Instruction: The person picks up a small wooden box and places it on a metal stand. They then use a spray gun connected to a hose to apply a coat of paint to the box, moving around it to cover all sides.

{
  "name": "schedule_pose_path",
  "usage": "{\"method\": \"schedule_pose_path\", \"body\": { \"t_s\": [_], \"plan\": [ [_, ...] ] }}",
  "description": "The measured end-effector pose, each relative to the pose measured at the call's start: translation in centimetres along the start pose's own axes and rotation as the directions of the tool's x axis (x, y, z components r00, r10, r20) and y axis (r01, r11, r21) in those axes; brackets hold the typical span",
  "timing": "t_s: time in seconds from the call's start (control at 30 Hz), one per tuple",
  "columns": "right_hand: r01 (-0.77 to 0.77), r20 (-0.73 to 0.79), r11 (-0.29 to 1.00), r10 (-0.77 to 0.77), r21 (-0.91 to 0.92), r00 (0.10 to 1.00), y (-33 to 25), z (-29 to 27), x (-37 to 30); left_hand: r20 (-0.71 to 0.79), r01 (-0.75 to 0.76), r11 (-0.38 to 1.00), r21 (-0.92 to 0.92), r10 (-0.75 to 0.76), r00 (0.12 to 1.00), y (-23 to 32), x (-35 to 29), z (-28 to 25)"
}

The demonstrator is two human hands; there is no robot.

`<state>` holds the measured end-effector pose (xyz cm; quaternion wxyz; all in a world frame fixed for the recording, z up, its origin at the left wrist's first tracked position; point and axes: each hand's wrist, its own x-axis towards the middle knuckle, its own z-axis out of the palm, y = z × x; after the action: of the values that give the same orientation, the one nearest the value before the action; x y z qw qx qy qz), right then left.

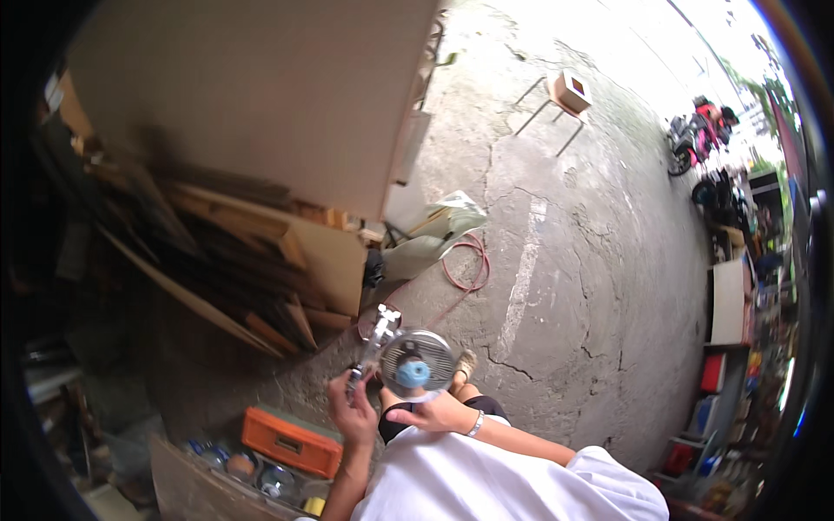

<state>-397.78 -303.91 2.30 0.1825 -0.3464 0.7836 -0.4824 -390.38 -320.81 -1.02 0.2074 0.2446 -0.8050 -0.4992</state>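
Observation:
In front of my lap, my left hand (352,418) is closed on the handle of a shiny metal tool (380,328) that looks like a spray gun; motion smears its details. Right beside it is a round, clear-walled cup (436,353) with a ribbed inside and a light blue round piece (413,373) in it. Whether tool and cup are joined, I cannot tell. My right hand (439,413), with a metal bracelet at the wrist, supports the cup from its near side. Its fingers are partly hidden beneath the cup.
A red hose (467,265) lies coiled on the cracked concrete floor. Wooden boards (234,234) lean at left under a large panel (252,87). An orange toolbox (291,441) stands lower left. Farther off are a stool (569,113) bearing a box, motorbikes (695,143) and cluttered shelving.

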Motion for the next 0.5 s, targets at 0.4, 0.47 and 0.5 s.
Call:
{"method": "schedule_pose_path", "body": {
  "t_s": [0.4, 0.47, 0.5],
  "plan": [
    [-0.16, -0.436, 0.917, 0.321, 0.366, 0.841, 5.7, -22.5, -11.7, 0.254, -0.238, 0.882, -0.406, 0.359, 0.898, 19.3, -10.7, 27.8],
    [-0.064, -0.691, 0.99, 0.133, 0.125, 0.711, 6.5, -27.2, -13.7, 0.227, -0.354, 0.851, -0.388, 0.46, 0.859, 22.1, -12.5, 32.8],
    [-0.107, -0.67, 0.979, 0.196, 0.172, 0.716, 7.1, -29.8, -15.2, 0.206, -0.403, 0.826, -0.393, 0.506, 0.838, 23.3, -13.4, 35.2]
  ]
}}
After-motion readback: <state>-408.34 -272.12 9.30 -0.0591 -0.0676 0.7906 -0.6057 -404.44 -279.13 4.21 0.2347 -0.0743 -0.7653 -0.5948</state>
